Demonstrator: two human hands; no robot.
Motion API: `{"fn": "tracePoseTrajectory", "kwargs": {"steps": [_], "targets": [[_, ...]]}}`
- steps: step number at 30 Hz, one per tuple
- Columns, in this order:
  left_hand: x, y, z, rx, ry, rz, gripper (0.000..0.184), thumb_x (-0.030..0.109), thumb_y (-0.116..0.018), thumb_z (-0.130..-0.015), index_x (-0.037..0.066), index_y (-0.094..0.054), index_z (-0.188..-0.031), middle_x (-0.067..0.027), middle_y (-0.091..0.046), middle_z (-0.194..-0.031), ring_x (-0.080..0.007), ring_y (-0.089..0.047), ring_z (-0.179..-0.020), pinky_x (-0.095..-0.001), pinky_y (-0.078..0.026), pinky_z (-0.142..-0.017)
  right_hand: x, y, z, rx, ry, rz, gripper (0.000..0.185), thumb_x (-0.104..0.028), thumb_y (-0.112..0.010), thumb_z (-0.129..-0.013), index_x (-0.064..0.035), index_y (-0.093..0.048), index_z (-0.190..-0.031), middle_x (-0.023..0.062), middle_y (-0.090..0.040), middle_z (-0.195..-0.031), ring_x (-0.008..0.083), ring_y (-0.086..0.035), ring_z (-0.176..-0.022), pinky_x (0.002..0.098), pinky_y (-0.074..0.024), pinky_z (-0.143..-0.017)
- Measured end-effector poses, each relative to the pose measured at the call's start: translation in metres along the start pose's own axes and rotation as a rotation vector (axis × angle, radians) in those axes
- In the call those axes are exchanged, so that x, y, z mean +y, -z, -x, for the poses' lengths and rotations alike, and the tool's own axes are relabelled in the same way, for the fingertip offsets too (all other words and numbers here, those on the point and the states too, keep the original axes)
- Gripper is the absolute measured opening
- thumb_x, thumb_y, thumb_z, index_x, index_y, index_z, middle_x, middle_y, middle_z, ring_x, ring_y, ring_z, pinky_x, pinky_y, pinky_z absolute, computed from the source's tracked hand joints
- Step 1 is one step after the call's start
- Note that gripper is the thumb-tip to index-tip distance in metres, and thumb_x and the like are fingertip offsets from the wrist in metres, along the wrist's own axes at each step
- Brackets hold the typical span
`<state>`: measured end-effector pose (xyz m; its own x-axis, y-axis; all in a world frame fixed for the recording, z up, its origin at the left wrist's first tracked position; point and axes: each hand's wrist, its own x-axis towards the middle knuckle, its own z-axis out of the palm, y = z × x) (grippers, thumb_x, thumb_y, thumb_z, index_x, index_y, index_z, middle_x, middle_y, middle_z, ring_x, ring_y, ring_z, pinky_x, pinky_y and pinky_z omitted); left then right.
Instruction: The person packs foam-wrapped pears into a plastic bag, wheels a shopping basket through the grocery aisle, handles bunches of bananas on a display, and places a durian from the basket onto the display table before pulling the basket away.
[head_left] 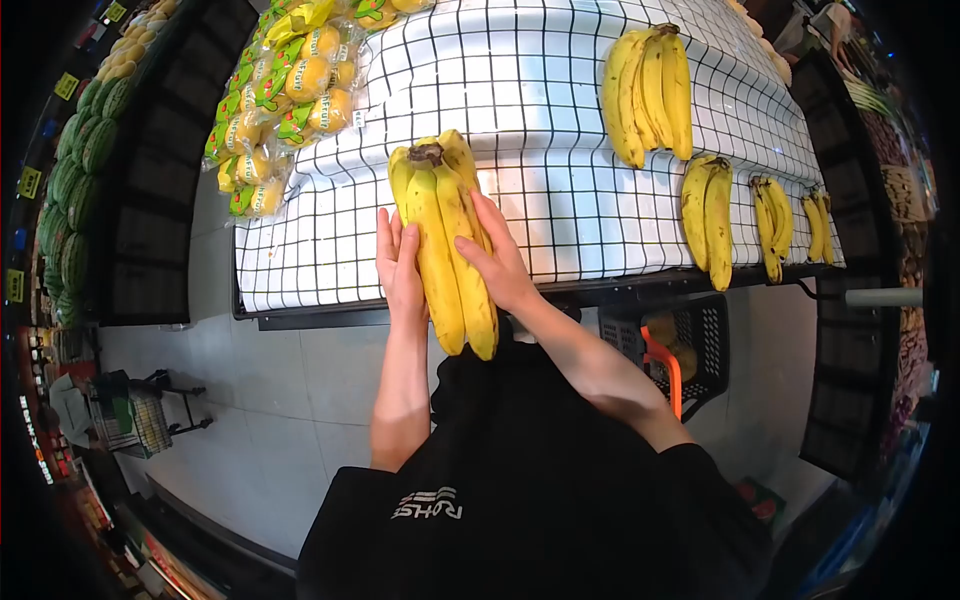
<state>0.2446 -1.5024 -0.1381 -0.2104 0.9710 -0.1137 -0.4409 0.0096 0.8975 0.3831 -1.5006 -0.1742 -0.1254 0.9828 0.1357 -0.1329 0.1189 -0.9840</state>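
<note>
A bunch of yellow bananas (440,240) is held between my two hands, over the front edge of the display table, its dark stem end pointing away from me. My left hand (402,265) presses against the left side, thumb on the peel. From the right, my right hand (497,255) grips the bunch with its thumb across the front; its other fingers are partly hidden behind the fruit. Small brown specks mark the peel. On the right of the table lie a large banana bunch (648,95), a smaller bunch (708,220) and further small bunches (773,225).
A black-and-white checked cloth (540,220) covers the table. Bagged yellow fruit (300,90) is piled at the back left. A dark basket with an orange handle (665,360) stands below on the right. Watermelons (85,160) line the far left, and a shopping cart (135,415) stands behind.
</note>
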Motion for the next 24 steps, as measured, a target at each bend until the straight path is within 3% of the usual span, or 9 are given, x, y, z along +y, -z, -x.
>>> {"fn": "tracePoseTrajectory", "kwargs": {"steps": [2, 3, 5, 6, 10, 14, 17, 20, 24], "targets": [[0.000, -0.013, 0.011, -0.027, 0.000, 0.103, 0.067, 0.009, -0.051, -0.100, -0.006, -0.012, -0.152, -0.0190, -0.035, -0.152, -0.0242, -0.045, -0.133, -0.0316, -0.043, -0.105, 0.003, 0.014, 0.007, 0.015, -0.044, -0.144, 0.075, -0.022, -0.059, -0.094, -0.0008, -0.019, -0.154, 0.0210, -0.036, -0.149, 0.0290, -0.032, -0.142, 0.0378, -0.0290, -0.114], [0.006, -0.021, 0.017, -0.035, 0.009, 0.104, 0.067, 0.009, -0.051, -0.100, -0.006, -0.012, -0.152, -0.0190, -0.035, -0.152, -0.0242, -0.045, -0.133, -0.0316, -0.043, -0.105, -0.010, 0.018, 0.012, 0.026, -0.045, -0.140, 0.075, -0.022, -0.059, -0.094, -0.0008, -0.019, -0.154, 0.0210, -0.036, -0.149, 0.0290, -0.032, -0.142, 0.0378, -0.0290, -0.114], [0.017, -0.035, 0.027, -0.092, -0.035, -0.131, 0.069, 0.004, -0.054, -0.097, -0.007, -0.013, -0.152, -0.0199, -0.033, -0.153, -0.0230, -0.041, -0.136, -0.0315, -0.039, -0.107, -0.048, 0.023, 0.026, 0.069, -0.246, -0.716, 0.068, -0.017, -0.055, -0.096, -0.0030, -0.021, -0.154, 0.0170, -0.042, -0.146, 0.0244, -0.043, -0.134, 0.0363, -0.0392, -0.107], [0.017, -0.038, 0.029, -0.111, -0.071, -0.167, 0.067, 0.002, -0.054, -0.096, -0.008, -0.018, -0.151, -0.0203, -0.037, -0.150, -0.0250, -0.040, -0.137, -0.0329, -0.038, -0.108, -0.051, 0.027, 0.030, 0.045, -0.225, -0.787, 0.060, -0.018, -0.047, -0.100, -0.0047, -0.023, -0.153, 0.0132, -0.044, -0.145, 0.0201, -0.050, -0.129, 0.0335, -0.0453, -0.102], [0.030, -0.067, 0.051, -0.216, -0.224, -0.299, 0.067, -0.002, -0.057, -0.092, -0.006, -0.023, -0.150, -0.0219, -0.039, -0.148, -0.0301, -0.039, -0.138, -0.0402, -0.037, -0.111, -0.090, 0.037, 0.055, 0.032, -0.313, -1.052, 0.053, -0.029, -0.032, -0.104, -0.0074, -0.025, -0.152, 0.0094, -0.044, -0.145, 0.0182, -0.046, -0.132, 0.0333, -0.0386, -0.108], [0.015, -0.073, 0.059, -0.319, -0.372, -0.238, 0.069, -0.006, -0.056, -0.090, -0.006, -0.023, -0.150, -0.0216, -0.036, -0.150, -0.0304, -0.038, -0.138, -0.0461, -0.034, -0.112, -0.091, 0.049, 0.071, 0.008, -0.231, -1.031, 0.055, -0.031, -0.031, -0.103, -0.0075, -0.023, -0.153, 0.0110, -0.041, -0.147, 0.0197, -0.044, -0.133, 0.0340, -0.0355, -0.111], [0.012, -0.076, 0.070, -0.376, -0.442, -0.235, 0.069, 0.002, -0.058, -0.090, -0.006, -0.025, -0.150, -0.0229, -0.039, -0.148, -0.0290, -0.039, -0.138, -0.0425, -0.032, -0.113, -0.097, 0.053, 0.078, 0.005, -0.224, -1.066, 0.057, -0.032, -0.034, -0.102, -0.0073, -0.022, -0.153, 0.0119, -0.040, -0.147, 0.0206, -0.045, -0.133, 0.0347, -0.0362, -0.110], [0.023, -0.085, 0.083, -0.486, -0.251, -0.112, 0.081, -0.003, -0.059, -0.088, -0.004, -0.011, -0.154, -0.0194, -0.028, -0.154, -0.0264, -0.035, -0.140, -0.0389, -0.033, -0.113, -0.096, 0.054, 0.082, 0.032, -0.174, -1.029, 0.060, -0.033, -0.037, -0.101, -0.0069, -0.022, -0.152, 0.0127, -0.041, -0.146, 0.0217, -0.045, -0.132, 0.0351, -0.0372, -0.110], [0.025, -0.083, 0.092, -0.478, -0.129, -0.153, 0.088, -0.001, -0.063, -0.087, -0.002, -0.006, -0.155, -0.0180, -0.031, -0.152, -0.0251, -0.036, -0.139, -0.0358, -0.035, -0.111, -0.093, 0.055, 0.088, 0.021, -0.153, -1.062, 0.061, -0.032, -0.039, -0.100, -0.0066, -0.023, -0.152, 0.0132, -0.042, -0.145, 0.0215, -0.046, -0.131, 0.0347, -0.0382, -0.109]]}}
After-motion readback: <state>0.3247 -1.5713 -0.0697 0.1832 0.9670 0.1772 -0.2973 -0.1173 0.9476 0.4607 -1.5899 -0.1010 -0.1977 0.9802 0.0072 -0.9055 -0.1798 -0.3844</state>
